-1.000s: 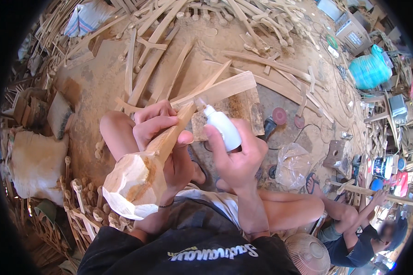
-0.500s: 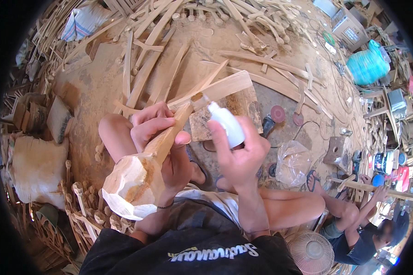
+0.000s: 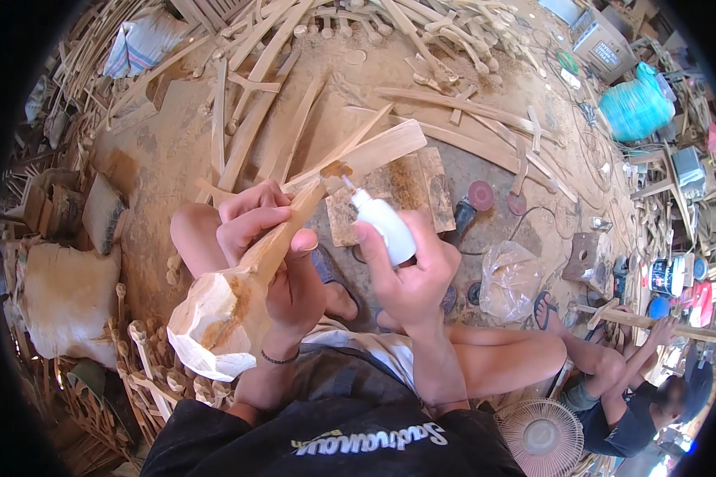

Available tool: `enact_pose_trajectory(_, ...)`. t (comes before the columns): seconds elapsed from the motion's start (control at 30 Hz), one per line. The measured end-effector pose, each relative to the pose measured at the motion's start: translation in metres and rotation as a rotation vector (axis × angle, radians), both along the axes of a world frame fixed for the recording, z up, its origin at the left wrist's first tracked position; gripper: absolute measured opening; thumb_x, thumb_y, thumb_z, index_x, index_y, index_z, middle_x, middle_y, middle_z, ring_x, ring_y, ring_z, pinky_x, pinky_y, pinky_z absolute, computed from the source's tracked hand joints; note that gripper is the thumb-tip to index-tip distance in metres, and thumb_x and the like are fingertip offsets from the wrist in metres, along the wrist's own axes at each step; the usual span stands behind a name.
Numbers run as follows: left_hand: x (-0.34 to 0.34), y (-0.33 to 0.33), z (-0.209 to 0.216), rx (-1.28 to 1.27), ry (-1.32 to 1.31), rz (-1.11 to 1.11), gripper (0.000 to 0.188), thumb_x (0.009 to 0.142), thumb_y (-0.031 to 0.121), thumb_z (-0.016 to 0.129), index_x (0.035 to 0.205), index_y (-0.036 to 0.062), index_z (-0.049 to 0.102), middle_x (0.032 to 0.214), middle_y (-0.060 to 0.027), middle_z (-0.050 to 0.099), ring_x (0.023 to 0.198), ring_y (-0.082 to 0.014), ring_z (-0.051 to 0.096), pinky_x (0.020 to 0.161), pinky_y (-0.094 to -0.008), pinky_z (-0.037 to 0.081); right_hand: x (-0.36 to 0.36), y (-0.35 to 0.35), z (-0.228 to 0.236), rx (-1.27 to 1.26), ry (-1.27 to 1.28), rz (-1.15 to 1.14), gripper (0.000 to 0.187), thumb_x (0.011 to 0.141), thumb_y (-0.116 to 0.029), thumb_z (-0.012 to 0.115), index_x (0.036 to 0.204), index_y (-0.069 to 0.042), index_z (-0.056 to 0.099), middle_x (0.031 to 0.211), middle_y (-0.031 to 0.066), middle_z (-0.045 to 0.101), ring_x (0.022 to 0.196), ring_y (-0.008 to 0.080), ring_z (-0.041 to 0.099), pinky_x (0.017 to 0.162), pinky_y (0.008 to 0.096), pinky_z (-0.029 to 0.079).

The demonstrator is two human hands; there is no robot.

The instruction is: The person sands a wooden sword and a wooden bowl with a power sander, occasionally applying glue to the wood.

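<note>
My left hand (image 3: pixel 293 290) is closed round the shaft of a rough-carved wooden piece (image 3: pixel 272 241). Its thick, faceted knob (image 3: pixel 219 322) points toward me and has a brown stained patch. At the far end a flat wooden crossbar (image 3: pixel 390 149) meets the shaft, with a dark brown smear (image 3: pixel 336 170) by the joint. In my right hand (image 3: pixel 422 274) is a small white squeeze bottle (image 3: pixel 386 229), tilted so its thin nozzle points at the joint. The tip is very close to the smear; whether it touches, I cannot tell.
A stained wooden block (image 3: pixel 406 191) lies on the floor beyond my hands, beside an angle grinder (image 3: pixel 471 208). Several wooden lengths (image 3: pixel 445 103) lie farther off. A clear plastic bag (image 3: pixel 511 278) is to the right, near a co-worker (image 3: pixel 636 413) and a fan (image 3: pixel 541 437).
The wooden piece has shifted slightly left and turned a little, showing more of the smear. My right hand has moved the bottle slightly left and down.
</note>
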State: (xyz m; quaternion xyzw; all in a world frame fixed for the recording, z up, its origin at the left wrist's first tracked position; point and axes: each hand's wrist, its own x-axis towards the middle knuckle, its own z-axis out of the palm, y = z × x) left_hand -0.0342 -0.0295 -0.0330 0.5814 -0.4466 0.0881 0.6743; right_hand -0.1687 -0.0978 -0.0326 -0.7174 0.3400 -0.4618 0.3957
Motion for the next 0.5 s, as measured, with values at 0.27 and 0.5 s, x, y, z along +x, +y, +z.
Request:
enact_pose_trajectory(0.27,0.005,0.004,0.0,0.025,0.02,0.012,0.039,0.109,0.036,0.073,0.122,0.0025,0.059,0.117,-0.0151,0.058,0.109,-0.026,0.059,0.102,-0.0452,0.05,-0.025,-0.008,-0.032,0.199,-0.186,-0.006,0.022,0.101,-0.018,0.083,0.108,0.001,0.074,0.087,0.0006,0.068,0.074,0.0066,0.059,0.069,0.0226,0.047)
enact_pose_trajectory(0.5,0.019,0.005,-0.006,-0.039,0.054,0.035,0.036,0.108,0.03,0.074,0.121,-0.0008,0.059,0.121,-0.0164,0.06,0.114,-0.0285,0.062,0.107,-0.0471,0.052,-0.071,-0.057,-0.22,0.178,0.166,-0.292,0.034,0.093,-0.019,0.088,0.121,-0.004,0.076,0.11,0.0125,0.074,0.109,0.0321,0.067,0.1,0.0413,0.052)
